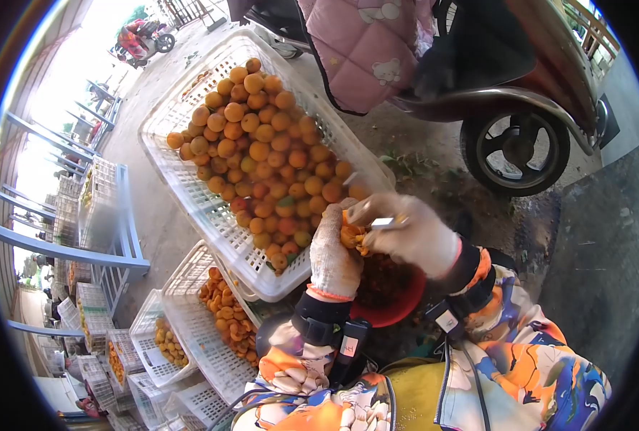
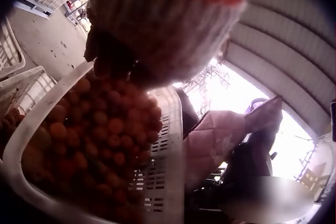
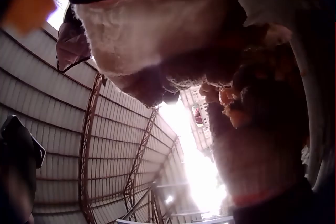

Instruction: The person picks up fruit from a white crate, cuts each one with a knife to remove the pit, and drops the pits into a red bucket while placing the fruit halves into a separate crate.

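Both hands wear whitish gloves and meet in front of the body in the head view. The left hand (image 1: 333, 260) holds an orange fruit piece (image 1: 351, 235) with torn-looking flesh between thumb and fingers. Close beside it, the right hand (image 1: 414, 235) has its fingers curled round a small tool with a shiny metal part (image 1: 383, 223); it is partly blurred. Below the hands, a red basin (image 1: 400, 310) holds dark orange pieces. A large white crate (image 1: 263, 281) of whole orange fruit (image 1: 260, 151) lies just beyond the left hand.
Another crate (image 1: 181, 300) with opened orange fruit (image 1: 227, 314) stands at the lower left, beside a smaller white crate (image 1: 144, 336). A scooter with a pink quilted cover (image 1: 366, 47) and a black wheel (image 1: 515, 153) is at the upper right. Blue metal frames (image 1: 68, 247) stand at the left.
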The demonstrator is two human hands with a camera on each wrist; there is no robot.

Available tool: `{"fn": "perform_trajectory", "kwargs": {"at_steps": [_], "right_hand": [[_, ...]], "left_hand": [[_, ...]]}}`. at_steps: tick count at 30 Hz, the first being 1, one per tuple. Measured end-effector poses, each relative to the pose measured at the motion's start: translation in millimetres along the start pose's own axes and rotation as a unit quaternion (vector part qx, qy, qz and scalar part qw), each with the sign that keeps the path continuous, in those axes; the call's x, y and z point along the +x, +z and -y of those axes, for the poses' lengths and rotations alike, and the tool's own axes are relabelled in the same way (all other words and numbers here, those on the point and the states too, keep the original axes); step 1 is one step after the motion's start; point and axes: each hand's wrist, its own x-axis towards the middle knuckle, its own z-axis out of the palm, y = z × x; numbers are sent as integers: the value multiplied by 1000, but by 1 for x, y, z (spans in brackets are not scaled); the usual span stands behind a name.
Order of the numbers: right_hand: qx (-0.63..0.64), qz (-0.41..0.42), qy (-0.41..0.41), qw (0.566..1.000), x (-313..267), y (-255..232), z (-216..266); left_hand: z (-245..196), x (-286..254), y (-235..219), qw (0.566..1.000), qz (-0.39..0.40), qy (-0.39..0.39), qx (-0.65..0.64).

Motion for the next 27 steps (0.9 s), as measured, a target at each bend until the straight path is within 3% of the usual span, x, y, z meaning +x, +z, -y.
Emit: {"fn": "perform_trajectory", "kwargs": {"at_steps": [1, 3, 4, 5, 6, 7, 9, 11, 12, 13, 15, 16, 17, 18, 19, 20, 21, 23, 24, 27], "right_hand": [[-148, 9, -92, 985, 3, 3, -18], [-330, 125, 123, 928, 1, -1, -21], [-328, 128, 121, 928, 1, -2, -11], [-367, 159, 164, 902, 0, -5, 1], [-404, 189, 208, 871, -2, -8, 7], [-401, 190, 207, 872, -5, -13, -2], [-312, -8, -31, 950, -13, -26, -25], [-121, -100, 82, 984, -13, -41, 2], [-89, -160, 174, 967, -7, -39, 14], [-25, -151, 113, 982, -13, -46, 15], [50, -153, 107, 981, -15, -60, 12], [129, -173, 74, 974, -18, -63, 17], [206, -194, 41, 958, -20, -65, 23], [277, -262, -30, 924, -16, -65, 25], [326, -333, -43, 884, -13, -68, 29], [341, -326, -28, 882, -14, -71, 19], [354, -317, -12, 880, -14, -72, 4], [378, -273, 112, 877, -14, -61, -15], [384, -243, 135, 881, -13, -52, -15], [455, -245, 20, 856, -13, -34, 11]], "left_hand": [[2, 1, 0, 999, -22, 32, 6], [-3, 1, -12, 994, -48, 58, 79], [-4, 9, -23, 988, -40, 100, 109], [-5, 17, -32, 980, -31, 142, 138], [-10, 20, -32, 987, -81, 112, 84], [-12, 25, -37, 986, -83, 112, 86], [-18, 35, -50, 988, -84, 129, 0], [-62, -4, -52, 988, -24, 134, 78], [-79, -18, -53, 975, -60, 177, 117], [-99, -28, -66, 965, -56, 218, 134], [-144, -49, -112, 916, -168, 266, 250], [-160, -62, -120, 832, -246, 296, 399], [-174, -69, -140, 828, -249, 299, 404], [-186, -72, -171, 633, -294, 375, 610], [-190, -76, -174, 382, -312, 418, 763], [-191, -81, -178, 462, -310, 371, 744], [-187, -84, -164, 458, -311, 373, 745], [-170, -78, -130, 676, -162, 305, 651], [-162, -69, -116, 674, -161, 308, 653], [-152, -28, -92, 652, -112, 267, 701]]}}
